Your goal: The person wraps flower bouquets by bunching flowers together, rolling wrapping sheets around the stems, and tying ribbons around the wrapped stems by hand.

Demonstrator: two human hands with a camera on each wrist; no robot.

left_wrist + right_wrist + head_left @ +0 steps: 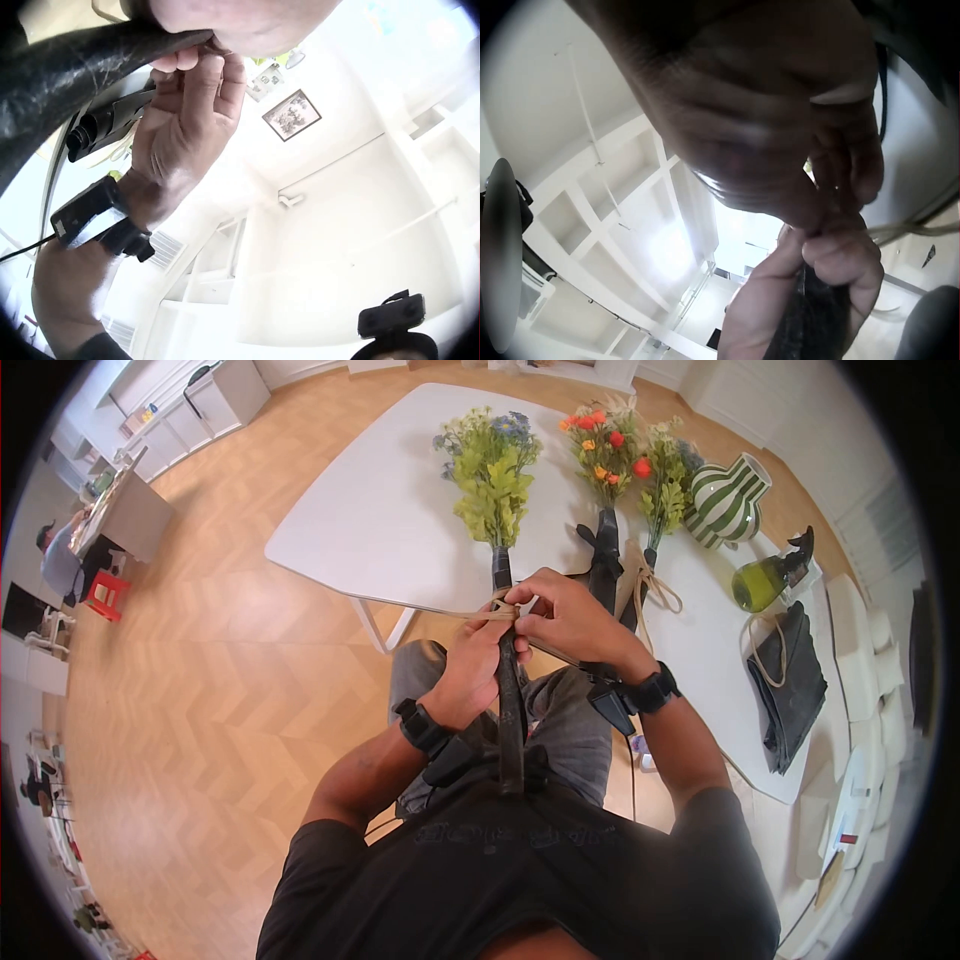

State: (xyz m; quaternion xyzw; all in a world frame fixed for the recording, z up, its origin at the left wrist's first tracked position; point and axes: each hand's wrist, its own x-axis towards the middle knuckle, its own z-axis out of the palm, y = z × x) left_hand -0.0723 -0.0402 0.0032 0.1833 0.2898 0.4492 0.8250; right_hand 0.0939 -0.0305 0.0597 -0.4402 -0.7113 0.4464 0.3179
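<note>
A bouquet of blue and white flowers with light green leaves (492, 490) lies over the table's near edge. Its long black-wrapped stem (511, 735) runs back toward my lap. My left hand (470, 668) grips this stem just below a tan cord (485, 614) looped around it. With thumb and fingertips, my right hand (575, 618) pinches the cord at the stem. In the left wrist view, the right hand's fingers (196, 90) meet at the stem's end. The right wrist view shows the left hand (847, 262) wrapped around the black stem; the right hand hides the cord there.
On the white table (370, 510) lie a bouquet of red and orange flowers (603, 450) and another bouquet (662, 500) with a tan cord bow. Farther right are a green-striped vase (727, 502), a green bottle (760, 584) and a folded black bag (790, 695).
</note>
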